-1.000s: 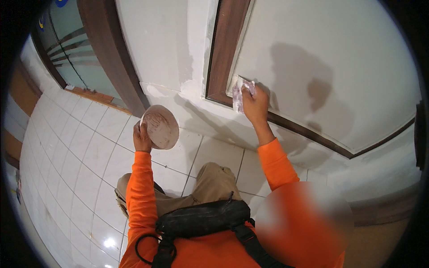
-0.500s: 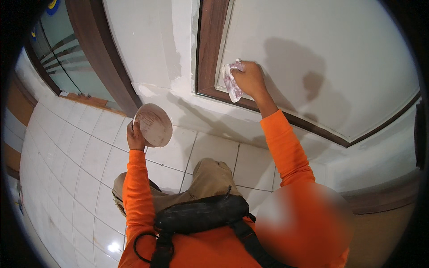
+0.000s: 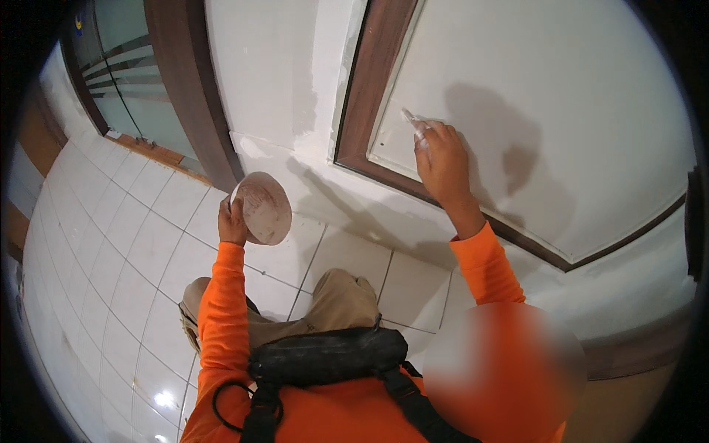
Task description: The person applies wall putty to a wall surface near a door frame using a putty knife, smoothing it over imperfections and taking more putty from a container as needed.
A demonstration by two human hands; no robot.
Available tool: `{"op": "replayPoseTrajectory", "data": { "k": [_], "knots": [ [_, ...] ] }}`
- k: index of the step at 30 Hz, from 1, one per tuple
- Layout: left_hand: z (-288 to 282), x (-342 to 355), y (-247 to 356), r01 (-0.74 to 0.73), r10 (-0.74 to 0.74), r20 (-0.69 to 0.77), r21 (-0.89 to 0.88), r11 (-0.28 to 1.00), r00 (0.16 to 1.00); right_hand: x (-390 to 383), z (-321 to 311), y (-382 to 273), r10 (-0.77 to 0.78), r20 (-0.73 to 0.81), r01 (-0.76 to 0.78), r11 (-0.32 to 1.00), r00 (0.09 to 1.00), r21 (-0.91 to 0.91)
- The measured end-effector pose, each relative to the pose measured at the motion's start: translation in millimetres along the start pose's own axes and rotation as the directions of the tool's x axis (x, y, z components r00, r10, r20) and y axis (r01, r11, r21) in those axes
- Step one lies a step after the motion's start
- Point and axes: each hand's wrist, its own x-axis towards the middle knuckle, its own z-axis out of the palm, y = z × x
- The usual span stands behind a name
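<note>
My left hand (image 3: 233,221) grips the near-left rim of a round, pale bowl (image 3: 267,210) with brownish-white smears inside. It is held tilted above the tiled floor, in front of the low wall. My right hand (image 3: 444,159) is closed on a thin, white-smeared piece (image 3: 416,124), seen nearly edge-on and partly hidden by the fingers. The piece's tip points up and left, close to a white panel (image 3: 576,96). Whether it touches the panel I cannot tell. A brown wood-look frame (image 3: 384,70) borders the panel near this hand.
Patchy white wall (image 3: 258,66) runs left of the frame. At the far left stands a glass door (image 3: 125,74) with a dark brown post (image 3: 188,88). My bent knee (image 3: 343,299) is over the white floor tiles (image 3: 155,244). A black pouch (image 3: 329,354) crosses my front.
My right hand has turned and shifted right and down in the picture, so the smeared piece shows edge-on instead of broadside. The left hand still holds the bowl; the view has shifted slightly.
</note>
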Motion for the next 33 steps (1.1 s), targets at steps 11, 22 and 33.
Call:
{"op": "replayPoseTrajectory", "data": {
  "k": [11,22,33],
  "knots": [
    [-4.9,3.4,11.2,0.015,-0.017,-0.047,-0.034,0.999,0.999,74.3,-18.2,-15.2,-0.363,-0.039,0.289,0.798,0.931,-0.529],
    [-7.8,3.0,24.8,0.065,-0.068,-0.035,-0.059,0.996,0.997,-49.7,88.7,8.3,-0.222,0.341,0.358,0.838,0.913,-0.412],
    [-9.3,1.1,23.3,0.085,-0.085,-0.032,-0.019,0.996,0.996,19.4,18.6,-0.2,-0.304,0.16,0.34,0.759,0.939,-0.555]
  ]
}}
